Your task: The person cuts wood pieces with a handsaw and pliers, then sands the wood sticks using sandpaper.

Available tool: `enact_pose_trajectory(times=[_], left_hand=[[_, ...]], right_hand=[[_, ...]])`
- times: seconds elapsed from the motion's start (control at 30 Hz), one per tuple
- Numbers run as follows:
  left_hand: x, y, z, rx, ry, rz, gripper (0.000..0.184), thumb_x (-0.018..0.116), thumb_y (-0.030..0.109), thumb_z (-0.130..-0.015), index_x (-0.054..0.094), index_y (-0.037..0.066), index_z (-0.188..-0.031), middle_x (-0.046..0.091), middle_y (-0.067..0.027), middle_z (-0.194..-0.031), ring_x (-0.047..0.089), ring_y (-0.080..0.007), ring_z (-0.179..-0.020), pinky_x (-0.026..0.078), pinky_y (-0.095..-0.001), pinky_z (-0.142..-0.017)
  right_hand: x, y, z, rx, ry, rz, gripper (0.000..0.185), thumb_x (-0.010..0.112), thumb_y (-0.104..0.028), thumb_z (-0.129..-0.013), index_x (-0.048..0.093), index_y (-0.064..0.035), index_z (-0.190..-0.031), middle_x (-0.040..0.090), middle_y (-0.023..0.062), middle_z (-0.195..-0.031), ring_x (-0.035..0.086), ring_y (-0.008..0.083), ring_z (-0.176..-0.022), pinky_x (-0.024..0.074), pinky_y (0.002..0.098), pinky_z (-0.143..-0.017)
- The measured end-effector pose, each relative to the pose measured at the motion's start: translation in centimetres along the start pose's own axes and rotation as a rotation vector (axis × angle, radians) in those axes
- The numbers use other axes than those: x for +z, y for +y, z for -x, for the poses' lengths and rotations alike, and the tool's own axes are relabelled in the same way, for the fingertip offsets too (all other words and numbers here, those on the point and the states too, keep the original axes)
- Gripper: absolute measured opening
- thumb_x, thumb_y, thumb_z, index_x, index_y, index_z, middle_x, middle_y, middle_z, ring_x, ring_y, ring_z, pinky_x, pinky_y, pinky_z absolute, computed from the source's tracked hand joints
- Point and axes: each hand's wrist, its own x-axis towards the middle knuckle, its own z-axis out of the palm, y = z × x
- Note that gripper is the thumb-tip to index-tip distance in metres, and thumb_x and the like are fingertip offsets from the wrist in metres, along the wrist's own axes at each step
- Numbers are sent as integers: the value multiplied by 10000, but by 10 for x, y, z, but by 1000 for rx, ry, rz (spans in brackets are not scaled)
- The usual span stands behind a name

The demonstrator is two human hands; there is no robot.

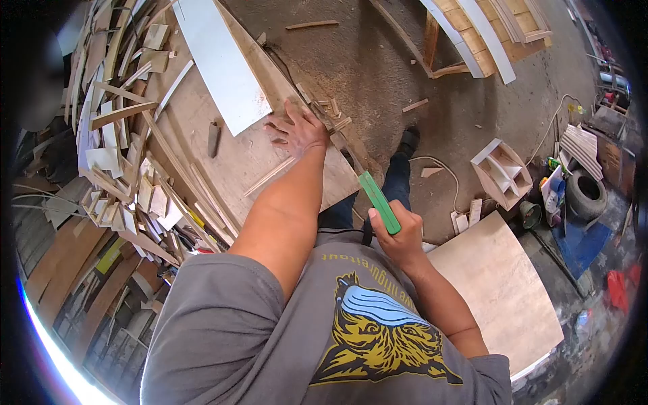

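Note:
My left hand (297, 129) lies on the wooden tabletop (270, 152) near its right edge, fingers spread and pressed down. Its fingertips are close to the corner of a long white panel (223, 67). A thin wood strip (341, 125) pokes out past the table edge beside this hand. My right hand (399, 236) is closed around the green handle of what looks like a hand saw (379, 202). The narrow blade runs from the handle toward the strip at the table edge; whether it touches the strip is not clear.
A dark-handled tool (214, 139) lies on the tabletop. Piled wood offcuts (145, 196) crowd the left side. A curved wooden frame (472, 30) stands at the upper right. On the floor are a divided wooden box (501, 174), a plywood sheet (499, 290) and a tyre (586, 196).

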Motion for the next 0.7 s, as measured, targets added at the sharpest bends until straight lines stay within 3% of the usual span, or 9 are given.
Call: enact_pose_trajectory(times=[0.2, 0.3, 0.5, 0.7], left_hand=[[6, -12, 2, 59, 47, 124, 617, 444, 508, -1058, 376, 262, -1620, 138, -277, -1719, 86, -501, -1589, 158, -721, -1212], [14, -23, 9, 125, 110, 166, 609, 437, 499, -1066, 401, 222, -1608, 204, -256, -1706, 121, -473, -1589, 185, -689, -1214], [36, -36, 38, 203, 191, 153, 567, 472, 456, -1064, 454, 178, -1558, 275, -233, -1679, 153, -461, -1583, 179, -645, -1227], [-16, -28, 22, 145, -100, 54, 639, 429, 501, -1071, 371, 166, -1612, 164, -250, -1717, 102, -460, -1595, 148, -629, -1246]], right_hand=[[5, 40, 25, -105, 36, 7, 293, 764, -174, -947, 571, -42, -771, 553, 122, -616, 601, 282, -518, 447, 385, -506], [6, 46, 43, -89, 29, 16, 254, 769, -175, -932, 613, -26, -798, 590, 155, -684, 623, 342, -583, 472, 422, -542], [7, 53, 65, -93, 30, 27, 261, 763, -173, -940, 602, -29, -794, 577, 150, -667, 618, 336, -570, 466, 419, -534], [12, 50, 67, -99, 45, 38, 263, 759, -172, -942, 593, -39, -788, 565, 144, -634, 610, 327, -537, 461, 411, -515]])
